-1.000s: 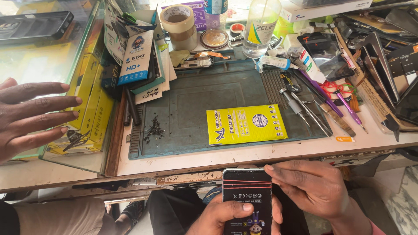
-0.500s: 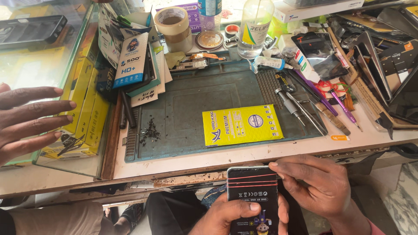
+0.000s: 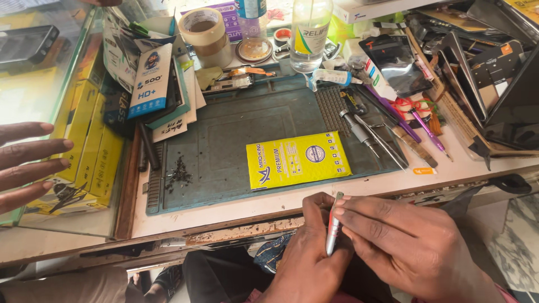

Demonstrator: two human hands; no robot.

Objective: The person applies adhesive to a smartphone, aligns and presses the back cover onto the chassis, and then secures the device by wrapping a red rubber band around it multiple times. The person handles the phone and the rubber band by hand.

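I hold a smartphone (image 3: pixel 333 231) edge-on, just below the front edge of the workbench; only its thin silver side shows. My left hand (image 3: pixel 306 258) grips it from below and from the left. The fingertips of my right hand (image 3: pixel 404 247) pinch its upper end from the right. Just beyond my hands a yellow flat packet (image 3: pixel 297 160) lies on the dark green work mat (image 3: pixel 236 123).
Another person's hand (image 3: pixel 28 163) rests flat on the glass counter at the left, above yellow boxes (image 3: pixel 92 146). A pile of tiny screws (image 3: pixel 178 173), tweezers and screwdrivers (image 3: pixel 373 137), a tape roll (image 3: pixel 205 28), a clear bottle (image 3: pixel 310 31) and stacked phone screens (image 3: pixel 505 84) crowd the bench.
The phone, held face-up with its lit screen toward me, has been turned edge-on and raised. My right hand has closed onto its top end. The view has shifted slightly.
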